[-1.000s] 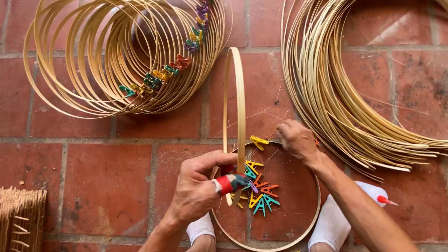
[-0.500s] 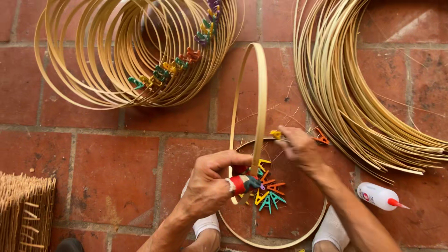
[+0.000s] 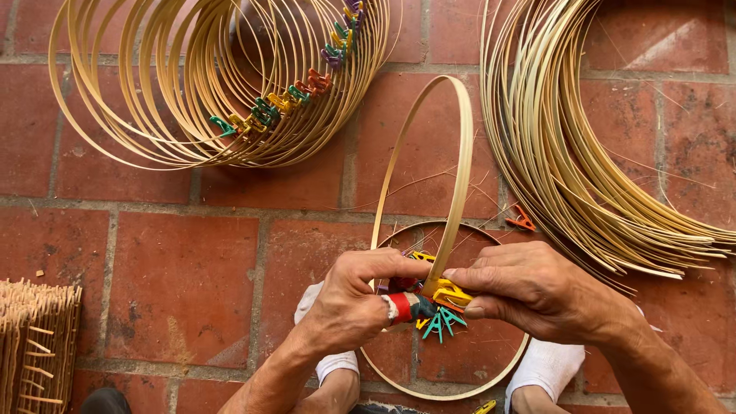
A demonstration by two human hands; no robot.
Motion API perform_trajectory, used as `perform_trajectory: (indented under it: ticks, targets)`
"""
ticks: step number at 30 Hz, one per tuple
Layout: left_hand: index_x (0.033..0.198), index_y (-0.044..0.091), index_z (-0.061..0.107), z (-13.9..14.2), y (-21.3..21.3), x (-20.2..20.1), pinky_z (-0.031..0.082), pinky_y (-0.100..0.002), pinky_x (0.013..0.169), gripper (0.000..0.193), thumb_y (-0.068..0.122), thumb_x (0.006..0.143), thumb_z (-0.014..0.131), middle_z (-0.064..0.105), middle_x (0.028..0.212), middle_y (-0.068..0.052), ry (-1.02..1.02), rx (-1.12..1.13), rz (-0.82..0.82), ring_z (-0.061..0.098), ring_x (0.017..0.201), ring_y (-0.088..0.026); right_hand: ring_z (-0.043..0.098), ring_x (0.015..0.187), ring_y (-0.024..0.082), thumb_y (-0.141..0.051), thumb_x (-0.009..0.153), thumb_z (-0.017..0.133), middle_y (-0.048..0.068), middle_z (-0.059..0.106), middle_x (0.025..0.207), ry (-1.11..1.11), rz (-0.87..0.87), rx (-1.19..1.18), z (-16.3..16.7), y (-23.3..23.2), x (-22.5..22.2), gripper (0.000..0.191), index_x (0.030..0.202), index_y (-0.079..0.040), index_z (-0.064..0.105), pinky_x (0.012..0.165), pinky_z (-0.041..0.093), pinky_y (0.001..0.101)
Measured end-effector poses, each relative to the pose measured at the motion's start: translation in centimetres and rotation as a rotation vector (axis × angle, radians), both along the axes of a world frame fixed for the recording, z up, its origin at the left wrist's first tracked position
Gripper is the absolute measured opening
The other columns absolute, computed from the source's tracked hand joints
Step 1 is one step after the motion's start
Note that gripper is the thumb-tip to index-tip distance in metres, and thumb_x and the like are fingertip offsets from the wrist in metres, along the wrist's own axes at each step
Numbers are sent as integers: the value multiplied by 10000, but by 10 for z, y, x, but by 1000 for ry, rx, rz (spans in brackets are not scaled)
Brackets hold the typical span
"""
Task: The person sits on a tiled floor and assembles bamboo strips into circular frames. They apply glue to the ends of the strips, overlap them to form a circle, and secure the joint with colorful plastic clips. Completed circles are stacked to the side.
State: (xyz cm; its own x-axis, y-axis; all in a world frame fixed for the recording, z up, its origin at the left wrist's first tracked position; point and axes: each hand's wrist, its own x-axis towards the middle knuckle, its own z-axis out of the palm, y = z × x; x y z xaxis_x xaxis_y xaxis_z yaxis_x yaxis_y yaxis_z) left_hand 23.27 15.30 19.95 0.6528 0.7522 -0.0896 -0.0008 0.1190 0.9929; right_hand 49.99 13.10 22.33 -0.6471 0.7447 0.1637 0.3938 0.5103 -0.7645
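Both hands are pinching a yellow clip onto an upright bamboo hoop.

I'm seeing the left hand [image 3: 356, 307], thumb wrapped in red tape, curling its fingers round the bamboo hoop [image 3: 458, 176], and the right hand [image 3: 529, 291] squeezing the yellow clip [image 3: 448, 293] at the hoop's bottom. The hoop is standing on edge, long axis running away from me. Its lower arc is hiding behind the hands. Loose clips [image 3: 438, 322] are partly covered. Farther off, a clipped hoop stack [image 3: 222, 92] is getting cut off.
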Motion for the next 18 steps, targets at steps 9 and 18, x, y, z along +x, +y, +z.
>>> perform_trajectory:
  ticks: [9,18]
  targets:
    - [1151,61,780,-6,2,-2,509,-250,672,317,25,837,789,725,908,-25,17,-44,-7,643,799,-89,730,714,201,-253,857,769,81,728,819,108,-58,-181,-16,-1,8,418,1188,-5,710,629,577,345]
    - [1093,11,776,7,-4,-12,578,-257,746,326,-3,767,773,760,909,-20,133,27,39,680,829,-104,707,741,250,-70,952,675,87,717,941,-520,-654,126,-143,-10,100,269,1203,-138,745,639,599,347]
